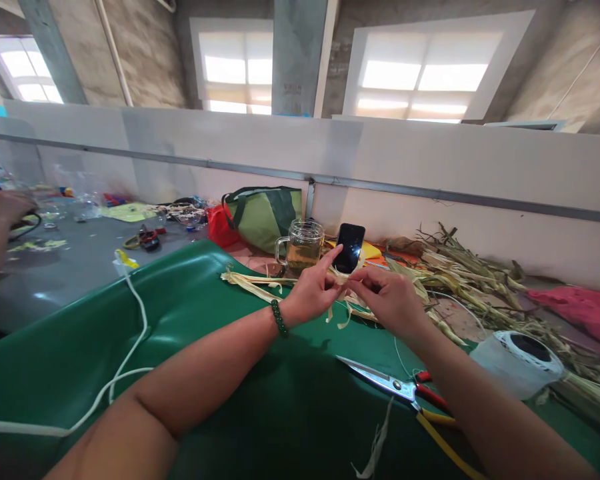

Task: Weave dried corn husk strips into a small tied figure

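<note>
Both hands meet over the green mat [260, 400] at a pale corn husk strip [344, 279]. My left hand [313, 291], with a green bead bracelet [279, 317] at its wrist, pinches the strip while its index finger stretches toward the phone [350, 249]. Thumb and fingers of my right hand [387, 297] are closed on the same strip, whose exact shape is mostly hidden by the fingers. Loose pale husk strips [253, 284] lie behind the left wrist. Below the hands are large scissors [380, 380] with red and yellow handles, partly covered by my right forearm.
A glass mug [304, 248] of amber liquid stands near a green bag [267, 217]. Dried husks [465, 273] pile at right, by a white spool [510, 363]. A white cable [141, 320] crosses the mat. Another person's hand [3, 207] is at far left.
</note>
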The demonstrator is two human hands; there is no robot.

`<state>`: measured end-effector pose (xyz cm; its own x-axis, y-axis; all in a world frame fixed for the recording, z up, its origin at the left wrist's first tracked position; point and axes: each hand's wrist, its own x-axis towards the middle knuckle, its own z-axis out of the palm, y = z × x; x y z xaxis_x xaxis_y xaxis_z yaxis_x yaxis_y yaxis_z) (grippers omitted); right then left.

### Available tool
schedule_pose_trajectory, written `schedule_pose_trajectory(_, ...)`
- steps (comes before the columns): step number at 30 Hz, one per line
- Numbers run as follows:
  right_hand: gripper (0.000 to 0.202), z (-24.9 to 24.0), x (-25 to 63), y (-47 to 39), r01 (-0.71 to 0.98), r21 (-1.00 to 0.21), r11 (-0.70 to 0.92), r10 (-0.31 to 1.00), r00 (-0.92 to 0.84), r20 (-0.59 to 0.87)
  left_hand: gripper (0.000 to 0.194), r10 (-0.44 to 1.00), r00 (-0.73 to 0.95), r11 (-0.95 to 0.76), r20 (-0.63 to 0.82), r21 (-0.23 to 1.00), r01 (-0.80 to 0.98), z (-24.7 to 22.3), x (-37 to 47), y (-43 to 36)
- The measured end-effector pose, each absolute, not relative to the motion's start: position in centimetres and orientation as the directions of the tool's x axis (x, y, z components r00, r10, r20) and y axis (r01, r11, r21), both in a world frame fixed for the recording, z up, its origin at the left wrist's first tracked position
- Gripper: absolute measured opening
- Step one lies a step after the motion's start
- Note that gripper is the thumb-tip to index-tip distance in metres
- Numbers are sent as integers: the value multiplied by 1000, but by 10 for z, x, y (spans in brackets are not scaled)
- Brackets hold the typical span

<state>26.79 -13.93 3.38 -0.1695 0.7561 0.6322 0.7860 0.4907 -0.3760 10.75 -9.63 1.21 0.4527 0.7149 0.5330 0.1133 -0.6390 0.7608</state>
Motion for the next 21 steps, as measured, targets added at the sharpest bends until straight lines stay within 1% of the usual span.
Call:
schedule_pose_trajectory(3,16,31,267,-139,847,-218,484,693,-220,687,76,710,456,-649,537,751,126,12,108,-97)
schedule_pose_trajectory(5,16,28,265,-140,886,-57,460,605,-265,751,76,698,462,-661,547,740,124,11,108,-98)
schedule_pose_trajectory(7,17,24,263,-140,914,95,395,501,-301,811,74,687,468,-672,556,731,119,9,108,-98)
schedule_pose_trajectory(9,19,21,261,-139,918,176,354,439,-329,836,74,681,476,-678,557,725,122,7,109,-97)
schedule_pose_trajectory(10,18,19,260,-139,914,175,367,437,-335,835,74,679,478,-682,557,720,130,6,109,-97)
schedule_pose_trajectory(11,15,19,260,-138,906,144,398,455,-332,826,74,677,482,-686,556,714,141,6,109,-97)
schedule_pose_trajectory(12,9,18,260,-138,896,92,434,483,-318,816,74,675,486,-692,556,706,153,5,109,-97)
schedule_pose_trajectory(13,9,18,259,-137,886,36,462,512,-300,805,73,671,486,-699,559,695,166,5,110,-98)
schedule_pose_trajectory(14,16,18,259,-137,880,-8,475,531,-279,800,72,666,485,-711,567,680,179,4,110,-98)
schedule_pose_trajectory(15,23,18,259,-136,879,-28,476,537,-266,801,71,656,485,-726,578,659,196,4,110,-99)
schedule_pose_trajectory(16,27,18,259,-135,883,-19,470,529,-264,806,70,644,486,-743,590,633,216,3,110,-100)
schedule_pose_trajectory(18,28,18,258,-135,890,40,455,505,-295,811,68,616,501,-777,608,572,261,1,110,-101)
schedule_pose_trajectory(19,28,18,258,-135,894,53,445,513,-303,803,68,602,514,-792,611,541,284,0,110,-101)
schedule_pose_trajectory(21,28,18,258,-135,912,11,410,596,-278,753,68,575,542,-816,613,476,328,-3,111,-102)
